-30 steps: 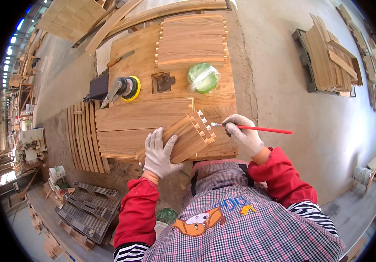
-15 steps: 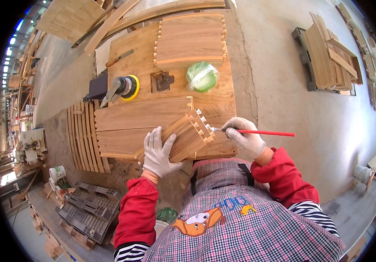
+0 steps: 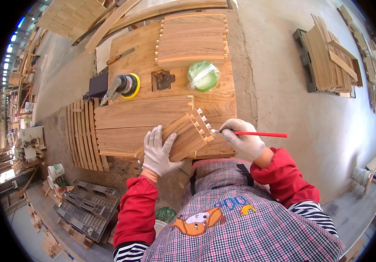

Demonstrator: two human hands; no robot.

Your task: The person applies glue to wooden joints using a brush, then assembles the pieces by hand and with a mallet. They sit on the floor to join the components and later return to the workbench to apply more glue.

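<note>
In white gloves, my left hand (image 3: 158,150) grips a small wooden drawer-like piece (image 3: 184,133) with dovetailed ends, fingers on top and thumb along its face. The piece is tilted over larger wooden panels (image 3: 131,118) lying on the bench. My right hand (image 3: 243,139) is closed around a slim brush (image 3: 266,134) with a red handle. Its pale tip touches or nearly touches the dovetails at the piece's right end, where white shows on several of them.
On the wooden bench (image 3: 223,109) are a sander with a yellow pad (image 3: 132,86), a green container in clear plastic (image 3: 203,76), a wooden-handled knife-like tool (image 3: 120,56) and more dovetailed panels (image 3: 192,41). A stack of boards (image 3: 325,56) stands at the right.
My right hand and the brush have shifted slightly left, and the handle's end sits nearer the bench. My left hand holds the wooden piece in the same place.
</note>
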